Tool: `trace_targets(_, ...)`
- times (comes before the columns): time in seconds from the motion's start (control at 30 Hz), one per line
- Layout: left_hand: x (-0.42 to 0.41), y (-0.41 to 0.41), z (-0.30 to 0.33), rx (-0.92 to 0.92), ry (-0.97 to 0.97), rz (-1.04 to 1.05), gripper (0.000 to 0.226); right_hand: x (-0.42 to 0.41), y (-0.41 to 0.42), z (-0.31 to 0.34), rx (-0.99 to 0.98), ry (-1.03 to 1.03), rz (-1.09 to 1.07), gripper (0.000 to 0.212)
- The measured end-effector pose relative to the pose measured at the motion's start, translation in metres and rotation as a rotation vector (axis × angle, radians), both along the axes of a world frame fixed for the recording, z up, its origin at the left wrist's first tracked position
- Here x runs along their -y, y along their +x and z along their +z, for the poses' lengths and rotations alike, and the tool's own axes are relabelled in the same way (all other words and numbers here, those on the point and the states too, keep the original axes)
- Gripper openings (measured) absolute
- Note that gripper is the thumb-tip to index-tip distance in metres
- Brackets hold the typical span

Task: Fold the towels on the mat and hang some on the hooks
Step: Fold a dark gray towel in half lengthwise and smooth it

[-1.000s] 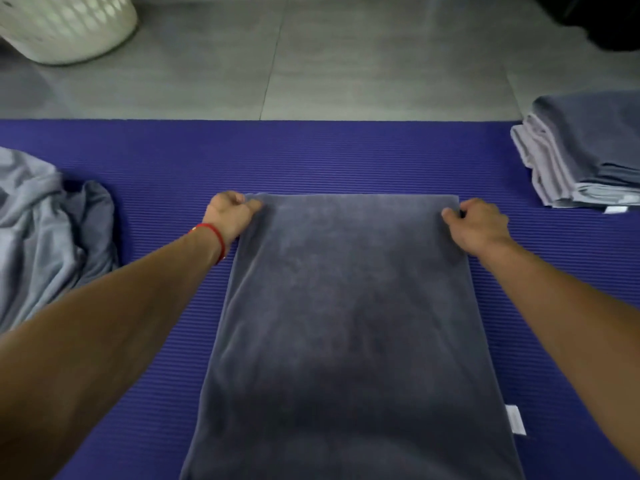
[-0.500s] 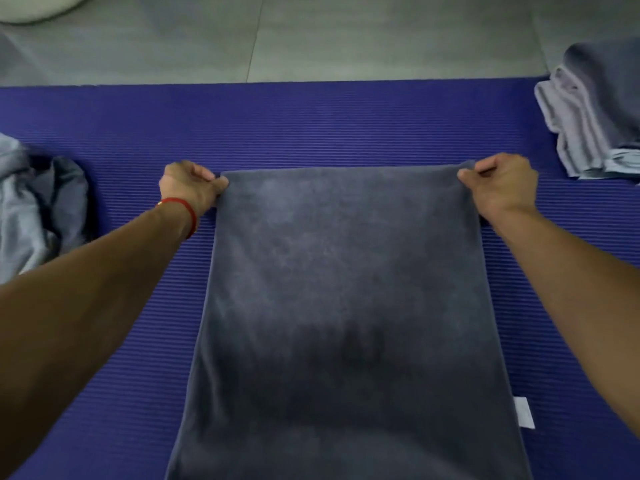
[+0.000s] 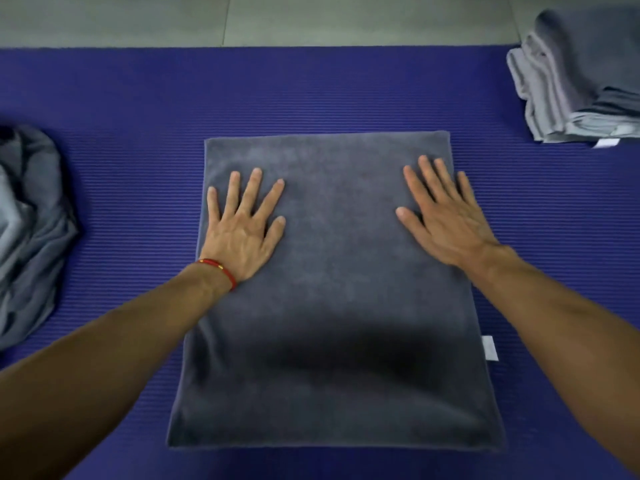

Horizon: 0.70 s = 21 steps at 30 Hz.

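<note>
Hands flat, fingers spread, left hand (image 3: 242, 233) and right hand (image 3: 446, 220) near side edges of gray towel (image 3: 332, 306) on mat (image 3: 311, 91)

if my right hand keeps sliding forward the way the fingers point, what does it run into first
Probably nothing solid: the right hand would cross the dark grey towel's far edge onto bare purple mat.

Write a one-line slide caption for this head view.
Both hands, left and right, press flat on a grey towel.

Grey tiled floor (image 3: 311, 19) beyond — red wrist bracelet (image 3: 221, 271), white tag (image 3: 489, 348)
</note>
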<state>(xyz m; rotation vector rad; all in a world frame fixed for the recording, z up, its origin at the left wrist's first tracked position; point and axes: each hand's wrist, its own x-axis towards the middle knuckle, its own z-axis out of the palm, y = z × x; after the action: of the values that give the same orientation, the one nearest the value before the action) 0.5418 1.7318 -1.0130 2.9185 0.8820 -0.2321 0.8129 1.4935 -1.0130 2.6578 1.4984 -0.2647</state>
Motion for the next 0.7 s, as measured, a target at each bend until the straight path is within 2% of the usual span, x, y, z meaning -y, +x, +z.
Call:
trace_targets(0.07, 0.021, -0.005, 0.013, 0.032, 0.033, -0.034, 0.064, 0.009, -0.008, 0.007, 0.036, -0.031, -0.09, 0.079)
trace_targets(0.13, 0.064, -0.026, 0.025, 0.097, 0.062, -0.186, 0.064, 0.015, -0.048, 0.019, 0.074, 0.019, -0.055, 0.077)
trace_targets(0.2, 0.115, -0.063, 0.027, 0.143, 0.03, -0.381, 0.065, 0.032, -0.109, 0.024, 0.007, 0.101, 0.142, 0.073)
trace_targets(0.27, 0.15, -0.1, 0.019, 0.108, -0.003, -0.509, 0.068, 0.056, -0.164, 0.018, -0.071, 0.087, 0.329, 0.07)
trace_targets(0.37, 0.158, -0.119, 0.01, 0.03, -0.01, -0.492, 0.07, 0.075, -0.184, 0.009, -0.079, 0.056, 0.371, 0.065)
trace_targets(0.47, 0.163, -0.119, 0.024, 0.081, -0.035, -0.484, 0.071, 0.074, -0.182, 0.022, -0.1, 0.082, 0.328, 0.062)
trace_targets(0.6, 0.177, -0.151, 0.031, 0.133, 0.0, -0.708, 0.051, 0.102, -0.203, 0.037, -0.114, 0.258, 0.633, 0.037)
trace_targets(0.7, 0.164, -0.173, 0.018, 0.124, 0.01, -0.705, 0.048, 0.13, -0.216, 0.036, -0.045, 0.183, 0.688, 0.035)
